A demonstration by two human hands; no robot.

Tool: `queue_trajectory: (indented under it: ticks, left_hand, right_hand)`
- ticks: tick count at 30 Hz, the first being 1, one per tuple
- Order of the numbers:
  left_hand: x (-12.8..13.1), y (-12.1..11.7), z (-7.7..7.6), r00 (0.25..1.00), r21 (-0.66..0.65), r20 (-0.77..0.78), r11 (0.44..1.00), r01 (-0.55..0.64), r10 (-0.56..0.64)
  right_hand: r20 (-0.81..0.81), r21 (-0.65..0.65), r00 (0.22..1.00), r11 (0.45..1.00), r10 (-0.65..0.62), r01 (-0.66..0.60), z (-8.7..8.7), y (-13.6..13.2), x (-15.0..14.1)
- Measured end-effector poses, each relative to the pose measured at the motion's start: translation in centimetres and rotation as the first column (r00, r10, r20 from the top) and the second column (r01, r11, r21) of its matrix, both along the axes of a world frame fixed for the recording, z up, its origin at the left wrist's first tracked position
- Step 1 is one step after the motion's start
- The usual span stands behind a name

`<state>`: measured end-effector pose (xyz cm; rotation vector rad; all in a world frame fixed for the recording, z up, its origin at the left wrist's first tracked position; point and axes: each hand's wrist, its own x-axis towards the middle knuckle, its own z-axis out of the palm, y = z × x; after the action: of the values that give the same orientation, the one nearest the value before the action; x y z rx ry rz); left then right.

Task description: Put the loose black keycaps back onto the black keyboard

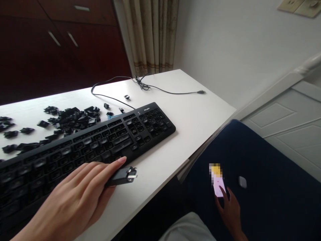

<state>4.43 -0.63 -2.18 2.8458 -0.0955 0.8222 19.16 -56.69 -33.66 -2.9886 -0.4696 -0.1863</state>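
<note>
Black plastic bar-shaped piece (120, 178), pinched by the near-closed left hand (79, 194), looks light, stiff, best gripped by its sides; the half-curled right hand (232, 211) holds a slim bright-screened phone (217, 183).

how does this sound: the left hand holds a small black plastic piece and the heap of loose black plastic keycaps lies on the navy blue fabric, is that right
Not quite: the place of the heap of loose black plastic keycaps is wrong. The head view shows it on the white tabletop. The left hand does hold a small black plastic piece.
</note>
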Motion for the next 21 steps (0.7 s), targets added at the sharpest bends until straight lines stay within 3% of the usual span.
queue_trajectory:
  ticks: [3,12,21]
  left_hand:
    - [-0.1,0.1,0.0,0.997,0.081,-0.056,0.995,0.059,-0.055]
    - [-0.3,0.0,0.0,0.990,0.032,-0.139,0.999,0.012,-0.008]
    - [-0.2,0.0,0.1,0.989,0.037,-0.147,0.999,0.034,-0.028]
  right_hand:
    - [-0.015,-0.004,1.000,1.000,-0.005,0.005,-0.1,0.1,0.2]
    - [-0.032,0.029,0.997,0.997,-0.075,0.075,-0.4,1.3,3.3]
    - [-0.110,0.067,0.994,0.998,0.010,-0.003,0.9,-0.2,0.8]
